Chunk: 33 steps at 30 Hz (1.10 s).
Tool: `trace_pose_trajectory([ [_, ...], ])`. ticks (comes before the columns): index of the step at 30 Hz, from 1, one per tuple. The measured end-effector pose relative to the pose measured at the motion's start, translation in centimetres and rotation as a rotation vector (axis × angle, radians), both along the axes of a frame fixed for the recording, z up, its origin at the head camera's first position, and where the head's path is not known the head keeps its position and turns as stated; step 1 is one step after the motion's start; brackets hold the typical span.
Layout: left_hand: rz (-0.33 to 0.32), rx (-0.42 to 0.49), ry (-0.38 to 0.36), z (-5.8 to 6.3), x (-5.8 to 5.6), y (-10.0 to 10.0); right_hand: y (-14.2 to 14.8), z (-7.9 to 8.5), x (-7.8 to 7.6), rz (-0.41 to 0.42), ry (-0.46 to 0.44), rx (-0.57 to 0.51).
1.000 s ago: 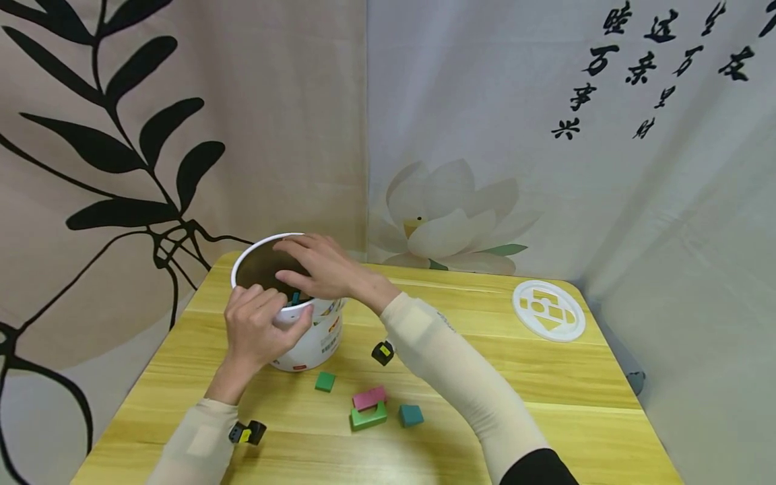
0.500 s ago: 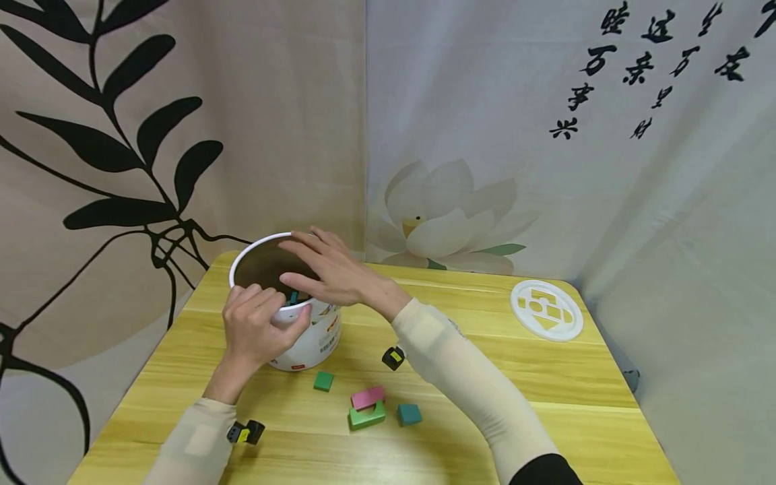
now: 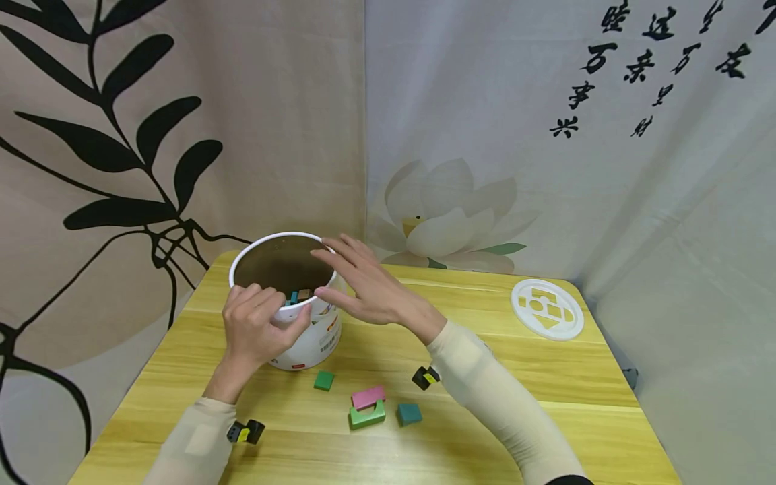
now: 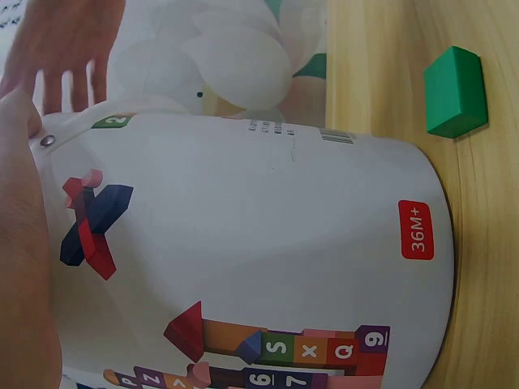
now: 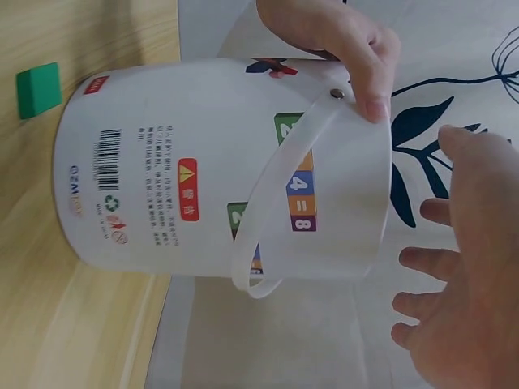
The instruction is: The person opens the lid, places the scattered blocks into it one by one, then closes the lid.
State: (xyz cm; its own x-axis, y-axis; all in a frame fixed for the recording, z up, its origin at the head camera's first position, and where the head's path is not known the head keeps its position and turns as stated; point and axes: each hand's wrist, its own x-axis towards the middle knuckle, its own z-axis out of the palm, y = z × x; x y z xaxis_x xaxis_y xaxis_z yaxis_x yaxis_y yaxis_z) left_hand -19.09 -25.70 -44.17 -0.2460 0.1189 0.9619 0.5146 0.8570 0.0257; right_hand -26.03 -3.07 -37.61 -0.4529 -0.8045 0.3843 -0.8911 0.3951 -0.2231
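Observation:
A white printed bucket (image 3: 310, 345) stands upright on the table, with several small blocks (image 3: 305, 294) visible low inside it. My left hand (image 3: 257, 327) grips its near rim, fingers curled over the edge and thumb against the outer wall. My right hand (image 3: 378, 293) hovers at the right side of the rim, fingers straight and spread, holding nothing. In the right wrist view, this right hand (image 5: 470, 267) sits just beyond the bucket's mouth. A pale carrying handle (image 5: 280, 174) hangs down along the bucket wall.
On the wooden table (image 3: 485, 370) in front of the bucket lie a green block (image 3: 324, 380), a pink block (image 3: 368, 397), a light green notched block (image 3: 367, 416) and a teal block (image 3: 409, 414). A white disc with cut-out shapes (image 3: 533, 325) lies at the back right. Curtains hang behind.
My right hand has moved right and away from over the bucket's mouth to its right rim, uncovering blocks inside. The left hand keeps its grip; the bucket stays put.

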Motion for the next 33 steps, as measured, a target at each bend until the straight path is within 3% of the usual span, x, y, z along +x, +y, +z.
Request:
trace_pose_trajectory([
  [16, 0.018, -0.006, -0.041, -0.2, 0.1, -0.1, 5.1, -2.7, 3.9, 0.109, 0.045, -0.090],
  [21, 0.022, -0.010, -0.046, -0.2, 0.2, -0.1, 5.2, -4.7, 5.0, 0.143, 0.041, -0.032],
  [33, 0.017, -0.001, -0.027, -0.1, 0.2, 0.1, 3.1, -9.4, 7.0, 0.194, 0.033, 0.249],
])
